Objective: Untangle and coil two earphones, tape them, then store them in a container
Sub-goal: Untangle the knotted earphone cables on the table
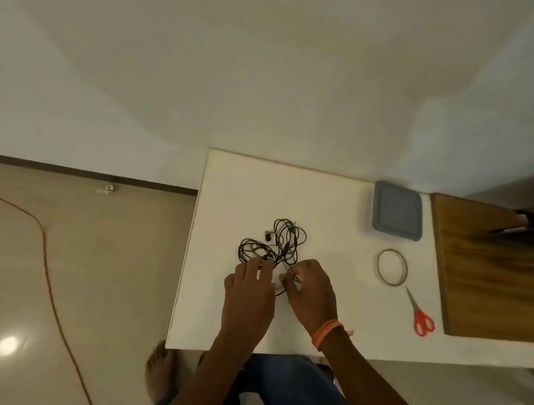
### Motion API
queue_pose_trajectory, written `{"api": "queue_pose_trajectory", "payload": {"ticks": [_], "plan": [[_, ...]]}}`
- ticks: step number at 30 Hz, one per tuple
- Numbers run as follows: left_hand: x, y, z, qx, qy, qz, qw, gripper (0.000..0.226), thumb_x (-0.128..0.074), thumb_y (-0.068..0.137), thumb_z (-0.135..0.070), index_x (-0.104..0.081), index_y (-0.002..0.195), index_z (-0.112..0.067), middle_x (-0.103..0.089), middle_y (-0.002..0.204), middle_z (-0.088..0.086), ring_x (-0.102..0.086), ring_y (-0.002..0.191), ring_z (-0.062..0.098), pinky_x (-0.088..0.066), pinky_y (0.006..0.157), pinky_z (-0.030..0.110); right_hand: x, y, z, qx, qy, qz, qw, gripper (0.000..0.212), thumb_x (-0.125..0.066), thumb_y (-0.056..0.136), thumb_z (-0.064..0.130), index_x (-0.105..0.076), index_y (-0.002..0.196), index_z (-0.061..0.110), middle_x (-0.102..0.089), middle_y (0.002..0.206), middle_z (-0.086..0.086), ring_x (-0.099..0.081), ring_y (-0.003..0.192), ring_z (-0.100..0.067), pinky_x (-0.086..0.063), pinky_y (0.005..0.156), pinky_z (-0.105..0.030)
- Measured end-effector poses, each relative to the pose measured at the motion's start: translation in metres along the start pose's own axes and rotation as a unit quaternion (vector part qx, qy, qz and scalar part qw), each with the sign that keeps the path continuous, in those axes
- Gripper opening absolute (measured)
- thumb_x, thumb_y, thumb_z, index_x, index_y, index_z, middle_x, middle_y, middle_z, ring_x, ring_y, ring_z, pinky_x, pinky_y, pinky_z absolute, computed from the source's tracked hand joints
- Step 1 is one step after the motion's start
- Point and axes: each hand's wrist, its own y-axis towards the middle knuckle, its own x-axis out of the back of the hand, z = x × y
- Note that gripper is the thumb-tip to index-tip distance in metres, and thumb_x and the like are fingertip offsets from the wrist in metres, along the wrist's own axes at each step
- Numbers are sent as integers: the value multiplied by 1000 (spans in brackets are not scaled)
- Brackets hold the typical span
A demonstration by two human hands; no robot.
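- Tangled black earphone cables (273, 244) lying in loose loops near the middle of the white rectangular counter (229, 200), small earbud pieces showing among the loops.
- Left hand (249, 289) laid palm-down at the near edge of the tangle, fingers fairly straight and spread, fingertips resting on the cables; grip released, nothing curled round.
- Right hand (309, 291) just beside the left, fingers bent inward, thumb and forefinger pinching a strand of the black cable at the near right of the tangle; grip grasping the cable.
- Orange thread band (327, 333) wound round the right wrist.
- Both hands close together, almost touching, a short run of cable passing between them.
- Grey square plastic container with its lid on (397, 214) at the far right of the counter, well apart from the tangle.
- Thin ring of clear tape (378, 270) lying flat nearer than the container, to the right of the hands.
- Red-handled scissors (420, 316) just near of the tape ring, blades pointing toward it, handles toward the near edge.
- Brown wooden board (486, 273) butted against the right side of the counter, a dark object on its far end too blurred to make out.
- Beige tiled floor (73, 255) to the left, a thin orange cord (47, 269) trailing across it.
- Bare foot (160, 372) and blue-trousered knee (282, 383) below the near edge of the counter.
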Motion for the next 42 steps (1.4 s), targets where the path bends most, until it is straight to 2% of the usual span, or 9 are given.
{"api": "queue_pose_trajectory", "payload": {"ticks": [4,9,13,18,23,26,34,38,42], "plan": [[-28,-1,7,-41,75,-58,995,56,-88,64,-13,-69,117,-15,-66,121,11,-65,106,31,-55,82,44,-11,8,-13,23,-3,-51,998,21,-66,90,33,-72,95,14,-69,98,-2,-59,88,-15,-43,77,-20],[-44,-4,9,-52,114,-115,985,56,-81,70,-10,-66,123,-15,-63,126,10,-63,108,29,-53,83,43,-11,7,-17,50,61,-59,995,19,-70,87,31,-75,91,14,-73,88,-2,-59,76,-10,-44,72,-18],[-47,-9,7,-33,121,-87,988,60,-69,87,-17,-48,143,-20,-46,148,6,-50,130,25,-44,99,39,-3,5,-11,55,89,-36,994,16,-65,91,24,-75,91,12,-74,87,-3,-61,73,-9,-40,65,-9],[-42,-8,0,-20,126,-53,990,61,-55,98,-22,-27,152,-24,-28,157,1,-34,140,20,-35,109,34,21,0,-1,14,214,-29,976,19,-68,89,22,-77,99,9,-75,98,-3,-66,92,-14,-47,81,-17],[-22,-1,-16,7,87,-4,996,60,-62,94,-15,-37,148,-19,-34,149,2,-38,132,24,-46,102,37,63,-4,12,-33,277,-21,960,16,-70,86,21,-77,83,7,-74,79,-12,-62,67,-16,-49,58,-14],[-17,-2,-11,-9,81,16,997,60,-61,95,-17,-35,150,-18,-32,150,2,-36,134,25,-48,101,38,86,-2,19,-52,319,42,945,16,-67,86,14,-73,79,2,-64,61,-10,-62,56,-21,-54,62,-29],[-19,-2,3,3,25,27,999,56,-51,100,-25,-31,152,-18,-24,159,1,-34,139,24,-44,101,38,120,-3,30,6,210,98,973,16,-60,90,15,-71,91,4,-59,64,-3,-58,45,-14,-50,49,-24],[-19,1,0,22,21,17,999,52,-51,100,-30,-35,148,-17,-31,154,1,-36,136,22,-44,97,38,134,5,20,69,133,118,982,17,-61,90,19,-75,88,10,-55,57,1,-46,37,-5,-36,37,-13],[-7,1,-22,-18,-20,-117,993,52,-67,91,-30,-46,136,-16,-45,138,3,-46,121,25,-46,89,37,138,5,7,125,134,151,971,17,-64,90,21,-78,93,11,-65,67,9,-53,55,0,-39,48,-12]]}}
